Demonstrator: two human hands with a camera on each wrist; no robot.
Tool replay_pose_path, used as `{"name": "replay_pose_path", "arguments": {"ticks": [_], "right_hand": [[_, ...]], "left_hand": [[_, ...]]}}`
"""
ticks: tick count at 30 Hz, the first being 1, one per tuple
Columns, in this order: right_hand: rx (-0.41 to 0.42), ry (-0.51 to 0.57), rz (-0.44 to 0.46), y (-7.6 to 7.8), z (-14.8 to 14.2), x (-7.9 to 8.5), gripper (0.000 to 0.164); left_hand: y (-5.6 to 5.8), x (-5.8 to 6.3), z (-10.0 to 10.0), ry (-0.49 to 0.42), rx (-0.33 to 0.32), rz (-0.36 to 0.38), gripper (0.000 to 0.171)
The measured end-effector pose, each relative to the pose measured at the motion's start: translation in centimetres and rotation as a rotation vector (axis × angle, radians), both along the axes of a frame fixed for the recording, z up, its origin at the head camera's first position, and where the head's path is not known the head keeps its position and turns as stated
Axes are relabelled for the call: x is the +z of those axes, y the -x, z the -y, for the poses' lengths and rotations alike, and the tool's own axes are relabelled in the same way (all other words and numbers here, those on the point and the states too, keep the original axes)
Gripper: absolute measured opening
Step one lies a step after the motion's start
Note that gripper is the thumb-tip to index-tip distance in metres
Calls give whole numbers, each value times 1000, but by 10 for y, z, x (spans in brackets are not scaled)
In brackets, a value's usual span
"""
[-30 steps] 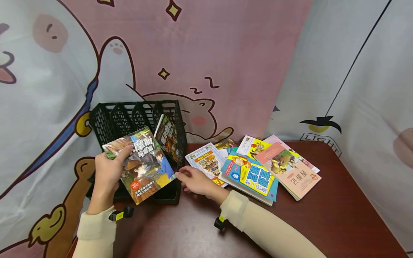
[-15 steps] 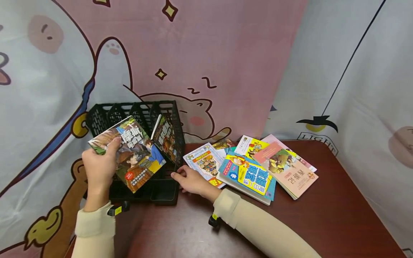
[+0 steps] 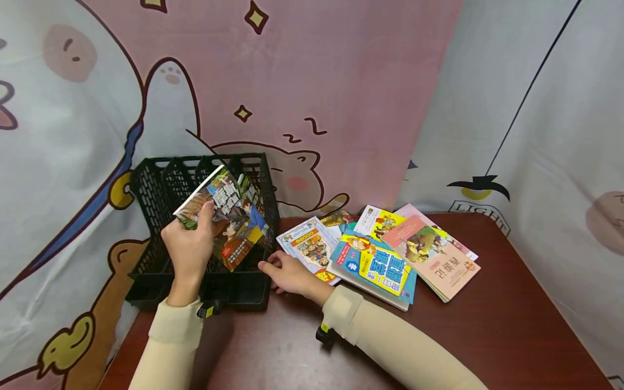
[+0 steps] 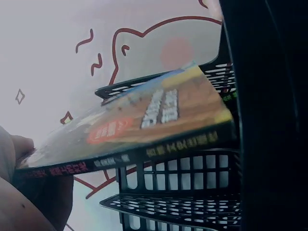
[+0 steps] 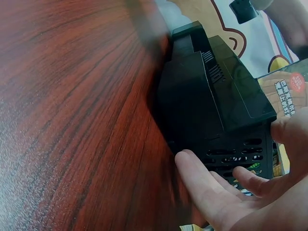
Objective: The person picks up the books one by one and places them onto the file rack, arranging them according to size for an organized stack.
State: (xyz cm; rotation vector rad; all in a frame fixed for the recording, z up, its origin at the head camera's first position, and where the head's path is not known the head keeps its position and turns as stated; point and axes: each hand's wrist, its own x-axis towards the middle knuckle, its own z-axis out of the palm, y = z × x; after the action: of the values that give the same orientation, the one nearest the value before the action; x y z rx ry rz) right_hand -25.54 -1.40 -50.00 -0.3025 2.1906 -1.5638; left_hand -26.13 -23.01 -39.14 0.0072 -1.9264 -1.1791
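Note:
My left hand [image 3: 189, 252] grips a paperback comic book [image 3: 231, 216] by its left edge, thumb across the illustrated front cover. The book is tilted, in front of the right part of a black plastic magazine rack [image 3: 246, 292]. Its spine and cover appear in the left wrist view, with the rack's slotted dividers [image 4: 178, 207] beyond. A second comic book [image 3: 253, 192] leans inside the rack's rightmost compartment, mostly hidden behind the held one. My right hand [image 3: 290, 275] rests at the rack's lower right side. In the right wrist view its fingers [image 5: 202, 183] lie extended along the slotted outer wall.
Right of the rack lies a loose pile of books: a white-bordered one [image 3: 309, 246], a blue-and-yellow one [image 3: 375, 268] and a pink one [image 3: 434, 254] on top, others partly covered. A printed cloth [image 3: 361, 97] hangs behind the dark red table [image 3: 302, 346].
The left hand and its book first shifted left and up, then moved right, in front of the rack's right compartments. The right hand moved slightly left, then stayed still.

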Motion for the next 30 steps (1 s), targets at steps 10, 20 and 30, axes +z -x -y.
{"name": "replay_pose_path", "arguments": {"ticks": [10,20,30], "right_hand": [[0,-3,-4,-1,1,1,46],[8,-3,-7,-1,-3,2,49],[12,6,-8,-2,-3,2,51]], "left_hand": [[-1,7,12,102,61,-24,29],[-9,16,32,63,116,9,34],[-21,29,44,169,165,16,42]]}}
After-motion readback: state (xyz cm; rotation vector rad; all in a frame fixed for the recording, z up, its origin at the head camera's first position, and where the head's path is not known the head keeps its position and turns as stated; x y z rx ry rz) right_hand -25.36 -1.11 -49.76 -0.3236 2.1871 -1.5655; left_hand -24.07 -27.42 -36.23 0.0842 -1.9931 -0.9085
